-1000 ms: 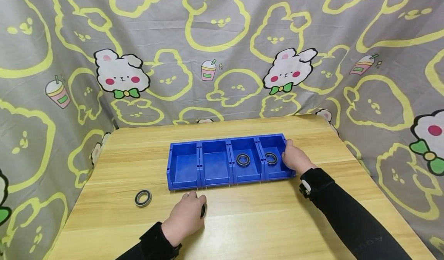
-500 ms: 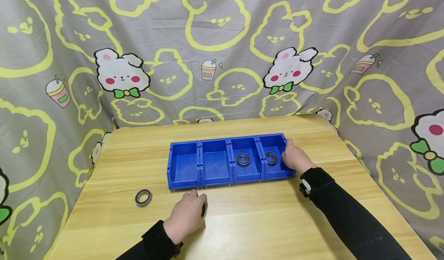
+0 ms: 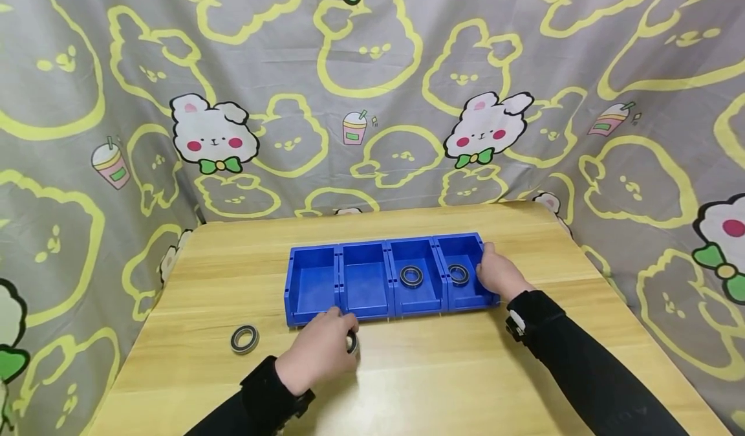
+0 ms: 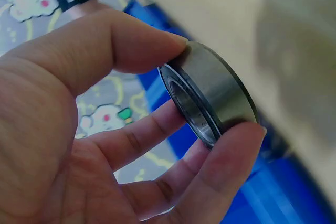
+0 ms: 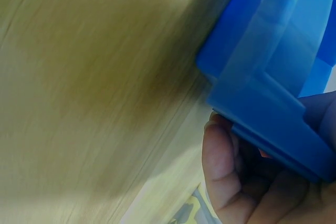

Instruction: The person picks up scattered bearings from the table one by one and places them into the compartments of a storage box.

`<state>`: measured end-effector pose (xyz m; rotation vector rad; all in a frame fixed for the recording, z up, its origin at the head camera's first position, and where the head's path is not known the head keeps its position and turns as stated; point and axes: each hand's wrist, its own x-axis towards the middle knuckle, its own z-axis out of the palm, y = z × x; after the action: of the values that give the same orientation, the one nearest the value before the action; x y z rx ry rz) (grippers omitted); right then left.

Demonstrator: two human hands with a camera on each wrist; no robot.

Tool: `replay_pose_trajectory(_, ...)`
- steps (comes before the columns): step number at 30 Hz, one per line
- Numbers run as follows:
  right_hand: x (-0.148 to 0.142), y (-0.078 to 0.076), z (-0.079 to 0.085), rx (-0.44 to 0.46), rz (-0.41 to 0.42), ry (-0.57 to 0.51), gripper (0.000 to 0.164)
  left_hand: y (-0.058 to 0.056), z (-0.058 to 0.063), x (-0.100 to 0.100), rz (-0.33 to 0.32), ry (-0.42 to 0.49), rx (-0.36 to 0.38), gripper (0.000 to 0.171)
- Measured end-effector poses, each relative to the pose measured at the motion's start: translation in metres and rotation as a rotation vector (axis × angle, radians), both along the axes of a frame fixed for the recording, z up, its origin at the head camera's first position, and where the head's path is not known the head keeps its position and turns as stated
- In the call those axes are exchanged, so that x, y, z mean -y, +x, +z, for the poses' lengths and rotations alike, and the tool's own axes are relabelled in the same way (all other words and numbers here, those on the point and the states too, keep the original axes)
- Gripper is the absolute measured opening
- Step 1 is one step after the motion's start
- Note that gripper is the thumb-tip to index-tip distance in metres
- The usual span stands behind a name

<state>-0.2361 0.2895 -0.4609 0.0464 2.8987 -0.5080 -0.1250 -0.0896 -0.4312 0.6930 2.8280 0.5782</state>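
My left hand (image 3: 319, 353) pinches a ball bearing (image 4: 218, 87) between thumb and fingertips, its steel outer ring and dark seal showing in the left wrist view. It is just in front of a row of joined blue bins (image 3: 363, 305). At the row's right end, my right hand (image 3: 502, 275) grips the side wall of the last bin (image 5: 268, 114), fingers outside it. One bearing (image 3: 411, 277) lies in the third bin from the left and another bearing (image 3: 458, 275) in the rightmost bin. The two left bins hold nothing. A further bearing (image 3: 244, 339) lies flat on the table, left of my left hand.
The wooden table (image 3: 442, 378) carries the bins near its middle. A grey curtain (image 3: 401, 54) with cartoon rabbits and yellow outlines hangs behind the table and along both sides.
My left hand has moved slightly forward and right, closer to the bins, with the bearing in its fingers. The right hand stays on the bin wall. The head view has tilted up a little.
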Motion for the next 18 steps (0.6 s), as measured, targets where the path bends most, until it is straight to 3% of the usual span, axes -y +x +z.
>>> replay_pose_trajectory(5, 0.001, -0.001, 0.001, -0.012, 0.000, 0.000, 0.052, -0.024, 0.023, -0.009, 0.022, 0.022, 0.007, 0.040)
replay_pose_trajectory(8, 0.000, -0.001, 0.001, -0.006, -0.013, -0.010, 0.053, -0.041, 0.031, -0.019, 0.018, 0.021, 0.000, 0.042)
replay_pose_trajectory(12, -0.001, 0.000, 0.000, 0.007, -0.023, -0.017, 0.054, -0.062, 0.031, -0.034, -0.021, -0.010, -0.044, 0.040)
replay_pose_trajectory(18, 0.001, 0.001, -0.001, 0.003, -0.010, -0.009, 0.052, -0.090, 0.019, -0.048, -0.023, -0.103, -0.074, 0.041)
